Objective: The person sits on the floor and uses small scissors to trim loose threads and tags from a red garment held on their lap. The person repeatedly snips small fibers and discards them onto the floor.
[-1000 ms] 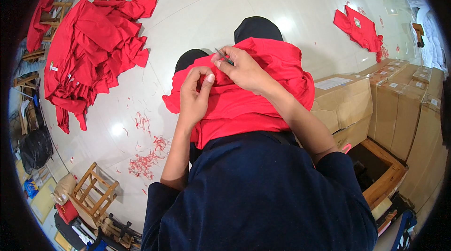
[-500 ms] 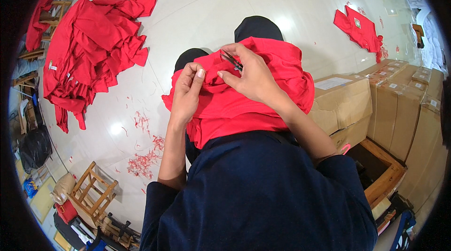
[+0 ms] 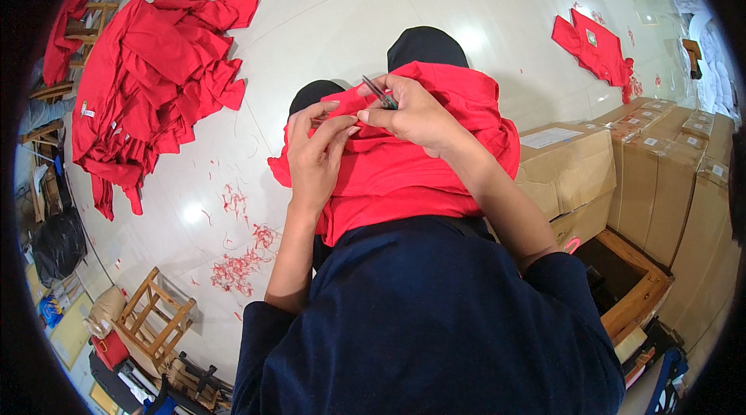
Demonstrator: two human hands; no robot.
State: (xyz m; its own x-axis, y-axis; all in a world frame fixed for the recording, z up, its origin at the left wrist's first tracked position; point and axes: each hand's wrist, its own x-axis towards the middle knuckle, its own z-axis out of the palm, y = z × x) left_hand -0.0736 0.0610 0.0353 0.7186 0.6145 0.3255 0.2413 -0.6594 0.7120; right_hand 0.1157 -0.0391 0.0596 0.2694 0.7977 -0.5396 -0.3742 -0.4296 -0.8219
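Observation:
A red garment [image 3: 412,174] lies bunched across my lap and knees. My right hand [image 3: 416,120] is closed around small dark thread snips [image 3: 379,93], with the blades pointing up and to the left above the cloth. Beside it, my left hand [image 3: 315,155] bends its fingers and thumb together on a fold at the garment's far left part. The fingertips of both hands nearly meet there. What exactly lies between the left fingertips is partly hidden.
A large heap of red garments [image 3: 155,81] lies on the floor at left, near scattered red thread scraps [image 3: 241,267] and a wooden stool [image 3: 155,318]. Cardboard boxes [image 3: 567,170] stand close on my right. Another red garment [image 3: 594,46] lies farther right.
My left hand has shifted right toward the right hand, its fingers now reaching across the fold. The snips have tilted and their blades show more clearly. The garment stays on my lap.

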